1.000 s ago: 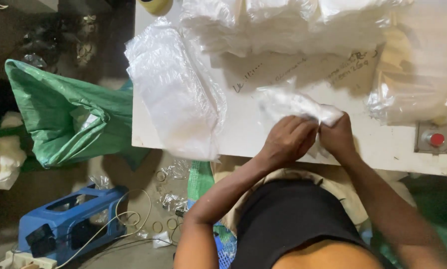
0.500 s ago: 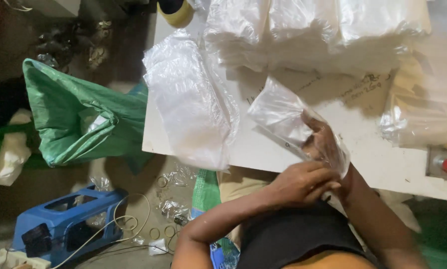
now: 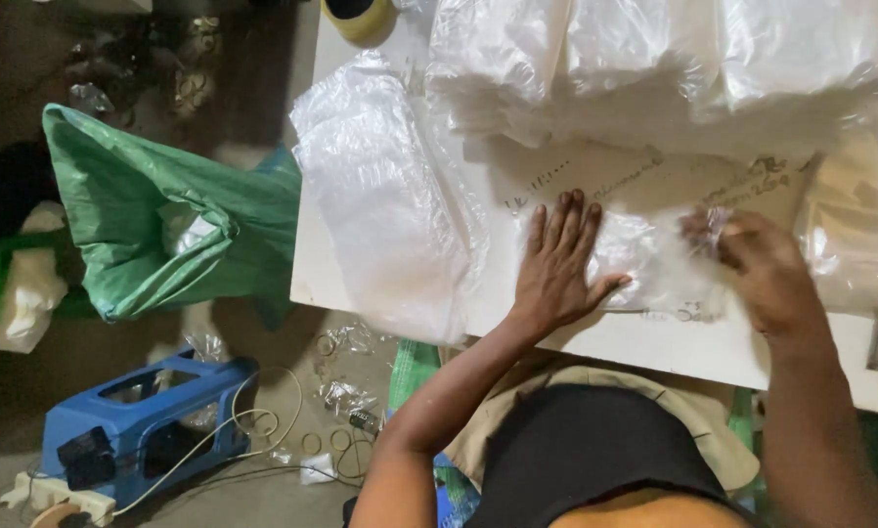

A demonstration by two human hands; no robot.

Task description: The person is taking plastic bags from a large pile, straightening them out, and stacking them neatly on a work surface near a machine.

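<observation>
Both hands [image 3: 556,259] [image 3: 767,274] press flat on clear bag [image 3: 654,259].

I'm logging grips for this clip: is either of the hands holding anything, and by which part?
The left hand presses flat on a clear plastic bag on the white table. The right hand pinches the bag's right end.

Left hand [image 3: 559,262] flat, fingers spread, pressing clear plastic bag [image 3: 654,259] onto white table [image 3: 654,342]. Right hand [image 3: 764,269] pinching bag's far end, fingers closed on film. Pile of plastic bags [image 3: 380,196] just left of left hand. Green sack [image 3: 155,220] on floor further left.
</observation>
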